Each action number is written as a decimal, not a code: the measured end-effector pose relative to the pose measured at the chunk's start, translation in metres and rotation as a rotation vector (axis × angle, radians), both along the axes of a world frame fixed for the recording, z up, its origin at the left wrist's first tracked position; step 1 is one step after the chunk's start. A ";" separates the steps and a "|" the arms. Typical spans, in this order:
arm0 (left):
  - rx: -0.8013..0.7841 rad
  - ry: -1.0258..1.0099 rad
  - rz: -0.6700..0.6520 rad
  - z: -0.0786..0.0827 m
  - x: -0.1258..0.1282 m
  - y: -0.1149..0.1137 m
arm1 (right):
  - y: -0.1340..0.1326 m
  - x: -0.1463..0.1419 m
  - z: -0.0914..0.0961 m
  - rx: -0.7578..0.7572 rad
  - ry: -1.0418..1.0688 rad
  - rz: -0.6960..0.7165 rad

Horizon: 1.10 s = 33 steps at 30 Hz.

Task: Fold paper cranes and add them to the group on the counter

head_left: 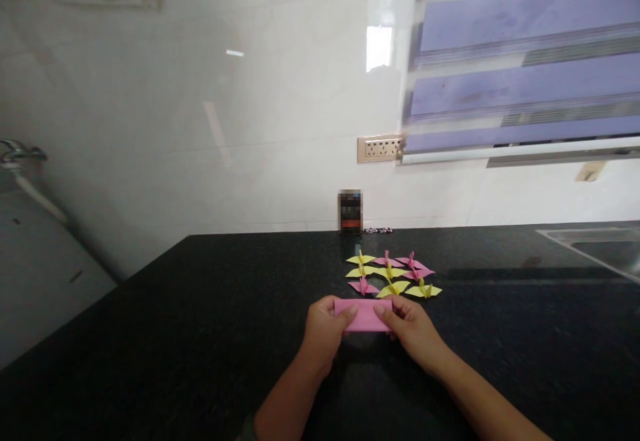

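A pink sheet of paper (pixel 366 317), folded into a rectangle, is held level above the dark counter between my two hands. My left hand (pixel 326 324) grips its left end, thumb on the near face and fingers behind. On the right end, my right hand (pixel 409 324) pinches in the same way, its thumb pointing inward. Just beyond the paper stand several folded paper cranes in loose rows, among them a yellow crane (pixel 424 290) and a pink crane (pixel 363 286). The fingers behind the paper are mostly hidden.
The black countertop (pixel 225 334) runs back to a white tiled wall. Against that wall stands a small dark box (pixel 351 213), its face blurred, with a beaded strand (pixel 379 231) beside it. A sink (pixel 600 247) is at the right, below a striped blind (pixel 525 54).
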<state>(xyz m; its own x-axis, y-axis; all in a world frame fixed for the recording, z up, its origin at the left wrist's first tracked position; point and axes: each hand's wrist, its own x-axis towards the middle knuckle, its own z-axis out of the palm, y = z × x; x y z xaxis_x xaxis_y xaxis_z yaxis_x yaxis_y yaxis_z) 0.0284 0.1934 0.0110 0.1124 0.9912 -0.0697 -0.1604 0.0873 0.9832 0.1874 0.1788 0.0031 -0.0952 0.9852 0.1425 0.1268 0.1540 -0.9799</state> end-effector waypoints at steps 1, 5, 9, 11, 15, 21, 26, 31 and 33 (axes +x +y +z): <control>0.000 -0.003 0.003 0.000 0.000 0.000 | 0.000 0.000 -0.001 -0.001 -0.009 -0.002; 0.018 0.013 0.019 -0.001 0.000 -0.001 | 0.000 0.001 -0.003 0.011 -0.039 -0.008; 0.035 0.028 0.024 -0.004 -0.001 -0.001 | 0.000 0.000 -0.003 0.030 -0.065 -0.028; 0.046 0.026 0.025 -0.005 -0.001 -0.001 | -0.001 -0.001 -0.003 0.034 -0.061 -0.035; 0.037 0.021 0.025 -0.005 -0.001 -0.002 | -0.001 -0.001 -0.003 0.043 -0.055 -0.038; 0.026 0.016 0.024 -0.003 0.000 -0.003 | -0.001 -0.001 -0.004 0.040 -0.049 -0.034; 0.016 0.000 0.027 -0.001 0.000 -0.004 | 0.000 -0.001 -0.005 0.036 -0.062 -0.047; 0.006 0.003 0.030 0.003 0.001 -0.005 | -0.001 -0.001 -0.004 0.043 -0.072 -0.047; 0.012 -0.008 0.031 0.003 0.001 -0.005 | -0.001 -0.001 -0.004 0.060 -0.082 -0.051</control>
